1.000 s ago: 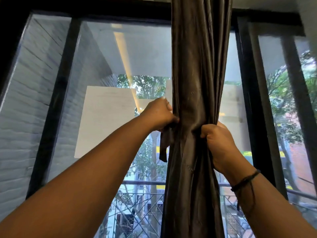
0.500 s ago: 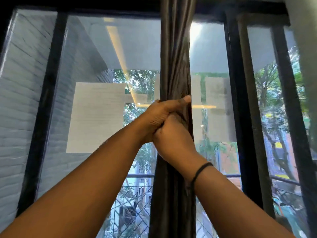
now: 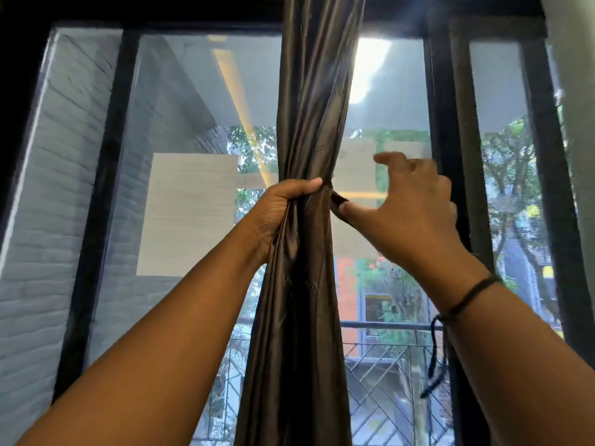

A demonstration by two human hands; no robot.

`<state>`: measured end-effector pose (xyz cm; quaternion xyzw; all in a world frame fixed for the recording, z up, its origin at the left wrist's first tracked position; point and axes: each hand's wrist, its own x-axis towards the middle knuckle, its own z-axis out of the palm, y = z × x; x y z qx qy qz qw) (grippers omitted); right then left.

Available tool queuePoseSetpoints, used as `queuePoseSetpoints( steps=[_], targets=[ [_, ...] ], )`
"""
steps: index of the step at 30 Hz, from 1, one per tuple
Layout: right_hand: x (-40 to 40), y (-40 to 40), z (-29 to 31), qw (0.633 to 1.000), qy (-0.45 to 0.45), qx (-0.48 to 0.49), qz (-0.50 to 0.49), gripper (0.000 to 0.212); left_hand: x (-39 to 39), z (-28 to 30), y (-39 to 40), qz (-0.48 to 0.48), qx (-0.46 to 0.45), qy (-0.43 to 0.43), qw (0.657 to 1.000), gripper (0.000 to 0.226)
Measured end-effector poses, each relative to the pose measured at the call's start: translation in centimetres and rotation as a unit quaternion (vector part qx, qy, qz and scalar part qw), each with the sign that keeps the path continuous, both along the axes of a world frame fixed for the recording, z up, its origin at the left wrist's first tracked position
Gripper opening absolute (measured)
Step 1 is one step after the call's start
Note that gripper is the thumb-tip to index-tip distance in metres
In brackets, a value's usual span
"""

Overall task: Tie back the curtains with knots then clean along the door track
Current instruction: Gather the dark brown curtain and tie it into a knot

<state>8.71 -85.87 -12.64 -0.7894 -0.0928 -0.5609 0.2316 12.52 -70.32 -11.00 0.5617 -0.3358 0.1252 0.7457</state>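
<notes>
Glass door (image 3: 180, 204) with a dark frame, balcony railing (image 3: 380, 349) and trees outside. My left hand (image 3: 283, 210) grips the gathered dark curtain (image 3: 309, 123) in a fist at mid-height — it hangs centre, bunched into a rope. My right hand (image 3: 409, 204) is spread beside it, thumb touching a small fold poking out, pinching nothing. Judgement: keep the left fist tight, catch that fold with the right and pull it through — slippery satin will likely loosen otherwise. Door track not in view.

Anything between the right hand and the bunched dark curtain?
Nothing visible. The right hand is open beside the dark satin curtain, thumb touching a small fold sticking out; the left hand grips the bunch.
</notes>
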Motion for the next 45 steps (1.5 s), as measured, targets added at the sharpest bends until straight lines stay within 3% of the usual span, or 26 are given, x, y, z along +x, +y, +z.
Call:
queuePoseSetpoints(
  steps=[2, 4, 6, 8, 10, 12, 14, 17, 19, 21, 23, 24, 27, 28, 30, 31, 32, 34, 37, 38, 40, 42, 45],
  targets=[
    [0.8, -0.3, 0.6, 0.997, 0.06, -0.039, -0.027, 0.076, -0.5, 0.2, -0.3, -0.026, 0.006, -0.002, 1.0, 0.02],
    [1.2, -0.7, 1.4, 0.975, 0.156, 0.006, 0.16, 0.063, -0.9, 0.4, -0.6, -0.05, 0.011, -0.013, 0.999, 0.023],
    [0.9, -1.1, 1.8, 0.893, 0.26, 0.045, 0.364, 0.039, -1.2, 0.5, -0.7, -0.075, 0.016, -0.027, 0.997, 0.026],
    [0.7, -2.0, 2.1, 0.818, 0.318, 0.044, 0.478, 0.021, -1.4, 0.6, -0.5, -0.098, 0.011, -0.033, 0.995, 0.027],
    [0.4, -2.7, 2.6, 0.77, 0.339, 0.069, 0.535, 0.022, -1.2, 0.8, -0.2, -0.107, 0.013, -0.034, 0.994, 0.029],
    [0.0, -2.9, 3.3, 0.791, 0.325, 0.123, 0.504, 0.023, -1.4, 0.9, 0.0, -0.09, 0.046, -0.028, 0.994, 0.027],
    [-0.4, -3.1, 4.1, 0.841, 0.293, 0.145, 0.43, 0.02, -1.8, 1.0, 0.1, -0.021, 0.097, -0.004, 0.995, 0.019],
    [-1.3, -3.4, 5.6, 0.908, 0.28, 0.066, 0.304, 0.015, -1.9, 0.9, 0.1, 0.137, 0.153, -0.014, 0.979, 0.015],
    [-1.9, -3.6, 6.3, 0.94, 0.257, -0.001, 0.224, 0.035, -1.2, 1.1, 0.2, 0.236, 0.165, -0.073, 0.955, 0.026],
    [-2.8, -3.0, 6.5, 0.963, 0.2, -0.059, 0.168, 0.042, -0.7, 1.3, 0.1, 0.313, 0.207, -0.13, 0.918, 0.044],
    [-3.6, -1.7, 6.2, 0.97, 0.161, -0.104, 0.15, 0.039, -0.7, 1.2, -0.3, 0.399, 0.276, -0.167, 0.858, 0.062],
    [-3.9, -0.8, 6.0, 0.971, 0.148, -0.127, 0.141, 0.036, -0.7, 1.1, -0.4, 0.453, 0.32, -0.178, 0.813, 0.066],
    [-3.5, 1.7, 5.5, 0.974, 0.106, -0.154, 0.129, 0.029, -1.3, 1.0, -0.8, 0.638, 0.414, -0.223, 0.61, 0.054],
    [-3.3, 2.3, 5.5, 0.975, 0.101, -0.144, 0.133, 0.028, -2.1, 1.0, -1.1, 0.672, 0.419, -0.235, 0.563, 0.051],
    [-2.8, 3.4, 5.6, 0.976, 0.1, -0.108, 0.16, 0.032, -3.4, 1.4, -1.0, 0.704, 0.434, -0.246, 0.505, 0.05],
    [-2.6, 3.8, 5.6, 0.974, 0.1, -0.081, 0.187, 0.034, -4.0, 1.7, -0.7, 0.703, 0.45, -0.247, 0.493, 0.051],
    [-2.6, 4.1, 5.7, 0.969, 0.1, -0.048, 0.221, 0.036, -4.6, 2.0, -0.5, 0.691, 0.46, -0.247, 0.5, 0.053],
    [-2.9, 4.6, 5.8, 0.953, 0.097, 0.018, 0.287, 0.039, -5.9, 2.3, 0.1, 0.656, 0.453, -0.232, 0.558, 0.063],
    [-3.7, 4.9, 5.7, 0.914, 0.135, 0.087, 0.371, 0.039, -8.0, 2.1, 0.6, 0.532, 0.404, -0.198, 0.718, 0.077],
    [-3.9, 5.0, 5.7, 0.904, 0.147, 0.099, 0.388, 0.037, -8.4, 2.0, 0.9, 0.472, 0.379, -0.196, 0.772, 0.071],
    [-4.0, 5.0, 5.4, 0.898, 0.153, 0.108, 0.399, 0.031, -8.9, 1.9, 1.5, 0.382, 0.333, -0.189, 0.841, 0.053],
    [-3.7, 5.0, 5.2, 0.908, 0.143, 0.097, 0.383, 0.03, -9.1, 1.7, 2.2, 0.354, 0.295, -0.187, 0.867, 0.036],
    [-2.8, 5.2, 5.1, 0.947, 0.124, 0.05, 0.292, 0.031, -9.3, 1.4, 3.0, 0.357, 0.293, -0.187, 0.867, 0.016]
  ],
)
